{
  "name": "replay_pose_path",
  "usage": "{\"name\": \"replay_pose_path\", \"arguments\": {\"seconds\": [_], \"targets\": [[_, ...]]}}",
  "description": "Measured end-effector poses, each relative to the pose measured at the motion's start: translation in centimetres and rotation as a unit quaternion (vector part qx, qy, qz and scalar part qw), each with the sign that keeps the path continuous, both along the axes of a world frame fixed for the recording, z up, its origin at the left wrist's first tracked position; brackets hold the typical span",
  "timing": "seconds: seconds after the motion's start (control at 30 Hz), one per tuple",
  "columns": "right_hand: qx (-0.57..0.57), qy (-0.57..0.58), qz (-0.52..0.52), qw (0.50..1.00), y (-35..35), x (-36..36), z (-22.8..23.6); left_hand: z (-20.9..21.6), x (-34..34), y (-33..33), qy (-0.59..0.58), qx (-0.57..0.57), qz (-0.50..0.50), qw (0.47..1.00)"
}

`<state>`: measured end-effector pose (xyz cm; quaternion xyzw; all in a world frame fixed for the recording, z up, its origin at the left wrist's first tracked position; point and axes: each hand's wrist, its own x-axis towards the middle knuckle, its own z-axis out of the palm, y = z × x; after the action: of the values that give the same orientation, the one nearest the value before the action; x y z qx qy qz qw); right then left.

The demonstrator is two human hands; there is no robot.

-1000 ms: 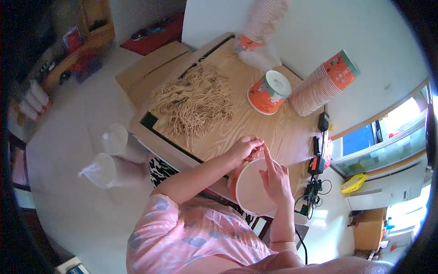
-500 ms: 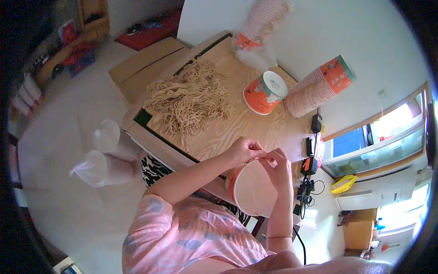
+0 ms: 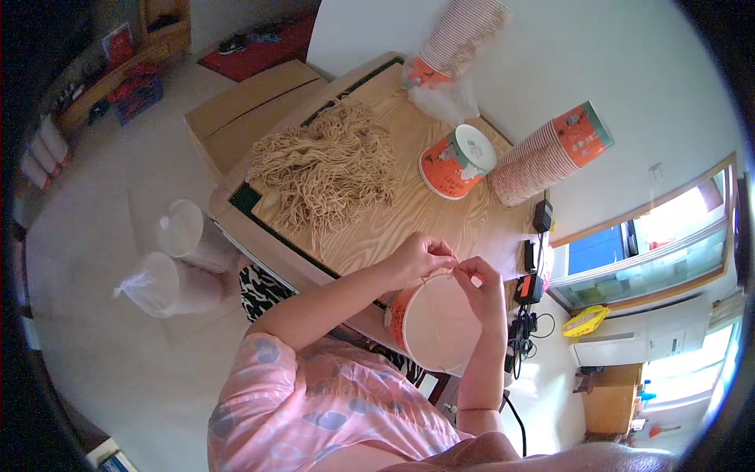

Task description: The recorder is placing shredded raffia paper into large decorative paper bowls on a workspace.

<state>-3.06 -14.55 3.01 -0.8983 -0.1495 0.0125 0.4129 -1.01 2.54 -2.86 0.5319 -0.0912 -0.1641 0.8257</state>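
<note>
Cord [image 3: 437,274], one strand, left hand [image 3: 422,255] and right hand [image 3: 482,287] pinching it, near one open bucket [image 3: 399,321]

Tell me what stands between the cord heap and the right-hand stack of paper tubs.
Head view: one orange paper tub stands between the cord heap and that stack, with bare tabletop between heap and tub.
</note>
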Motion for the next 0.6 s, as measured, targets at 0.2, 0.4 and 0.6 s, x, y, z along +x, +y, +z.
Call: {"name": "replay_pose_path", "arguments": {"seconds": [0.2,0.4,0.6], "targets": [[-0.002,0.003,-0.001,1.0,0.08,0.06,0.08,-0.04,0.22,-0.02,-0.007,0.004,-0.001,1.0],[-0.012,0.008,0.005,1.0,0.01,0.08,0.01,0.03,0.25,0.07,-0.014,0.007,-0.006,1.0],[0.042,-0.006,-0.003,0.999,0.33,0.1,-0.18,-0.26,0.0,-0.12,-0.039,0.026,0.021,0.999]]}}
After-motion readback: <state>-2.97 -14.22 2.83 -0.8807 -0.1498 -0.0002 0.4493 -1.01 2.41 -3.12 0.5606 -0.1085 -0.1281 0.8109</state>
